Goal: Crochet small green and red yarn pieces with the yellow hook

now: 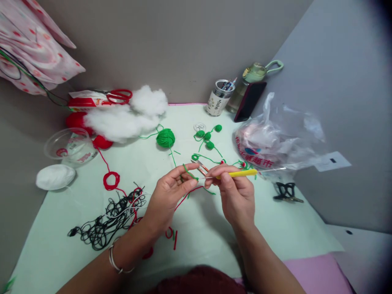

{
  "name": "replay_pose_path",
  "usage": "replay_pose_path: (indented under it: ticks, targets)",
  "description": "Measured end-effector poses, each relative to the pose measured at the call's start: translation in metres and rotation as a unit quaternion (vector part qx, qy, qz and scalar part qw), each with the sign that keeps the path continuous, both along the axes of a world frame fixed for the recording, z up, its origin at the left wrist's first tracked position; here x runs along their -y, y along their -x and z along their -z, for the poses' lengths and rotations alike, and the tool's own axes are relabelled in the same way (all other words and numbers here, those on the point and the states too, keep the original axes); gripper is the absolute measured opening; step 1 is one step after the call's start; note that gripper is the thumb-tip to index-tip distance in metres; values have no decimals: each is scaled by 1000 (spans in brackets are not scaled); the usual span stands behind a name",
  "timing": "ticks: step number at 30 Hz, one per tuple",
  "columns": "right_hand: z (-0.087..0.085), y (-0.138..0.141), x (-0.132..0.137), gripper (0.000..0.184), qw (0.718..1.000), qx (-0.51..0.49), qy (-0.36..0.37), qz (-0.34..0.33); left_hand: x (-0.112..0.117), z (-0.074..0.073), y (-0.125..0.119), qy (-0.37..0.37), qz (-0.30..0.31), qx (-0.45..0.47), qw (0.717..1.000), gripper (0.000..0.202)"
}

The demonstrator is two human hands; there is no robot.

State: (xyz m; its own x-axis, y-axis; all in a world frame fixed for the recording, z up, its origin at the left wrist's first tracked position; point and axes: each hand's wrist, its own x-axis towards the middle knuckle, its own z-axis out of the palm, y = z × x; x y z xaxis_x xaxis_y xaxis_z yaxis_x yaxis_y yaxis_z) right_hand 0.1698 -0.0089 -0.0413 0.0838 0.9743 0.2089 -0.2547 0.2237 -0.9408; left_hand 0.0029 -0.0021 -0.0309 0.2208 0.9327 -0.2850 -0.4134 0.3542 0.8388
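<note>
One strand of green yarn (189, 174) runs over the left hand (170, 185), pinched at thumb and forefinger. Right hand (237, 191) grips the crochet hook (239, 173) by its yellow handle, metal tip at the yarn. Both held above the table (281, 228); green yarn ball (165, 138) lies beyond the left hand.

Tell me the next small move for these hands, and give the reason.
Probably catch the thin green yarn with the yellow-handled, silvery-shafted hook: the right hand grips the hook with its tip at the yarn pinched in the left hand, and a length of that yarn stretches between the left fingers, seemingly within the tip's reach.
</note>
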Motion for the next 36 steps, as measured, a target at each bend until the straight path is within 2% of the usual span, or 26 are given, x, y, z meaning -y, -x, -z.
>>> replay_pose_path:
  ticks: [6,8,10,11,13,14,15,16,17,19,21,22,24,27,29,31,34,36]
  targets:
    - [-3,3,-3,19,998,-45,35,-9,0,-2,-2,-2,9,4,1000,33]
    - [-2,5,0,19,1000,-2,13,-4,1,-1,-4,-7,-1,8,1000,35]
    - [1,7,4,18,993,101,-47,27,3,1,-6,-3,-8,26,1000,38]
    - [2,9,6,19,980,170,-91,51,4,1,-7,3,-7,40,999,40]
    - [5,10,10,29,931,300,-186,94,5,2,-9,30,7,80,996,42]
    - [6,10,11,34,907,343,-222,105,5,2,-9,49,20,103,993,41]
    - [6,9,11,36,895,362,-238,108,4,2,-9,69,35,128,989,40]
    - [5,7,10,36,898,358,-234,107,2,2,-8,87,48,151,984,38]
    - [4,5,9,31,912,331,-214,109,0,1,-6,101,55,167,979,36]
    - [0,1,4,21,957,228,-141,111,-4,-1,-2,111,49,177,977,32]
    - [-3,0,1,20,985,126,-81,89,-5,-2,1,96,30,150,984,31]
    - [-5,0,0,20,989,106,-67,75,-4,-3,1,80,20,126,989,32]
    - [-6,4,1,17,982,156,-86,59,-1,-2,-1,39,1,77,996,40]
    - [-4,10,6,24,934,295,-177,95,4,2,-6,14,4,59,998,52]
    - [-3,11,9,32,922,308,-202,116,5,3,-7,24,26,72,997,55]
    - [-3,9,8,30,943,265,-172,108,4,2,-6,33,39,76,996,55]
    - [-3,3,4,18,983,151,-84,61,1,-1,-3,46,47,81,995,50]
    - [-2,0,1,14,996,76,-34,29,-1,-4,-2,54,50,87,993,46]
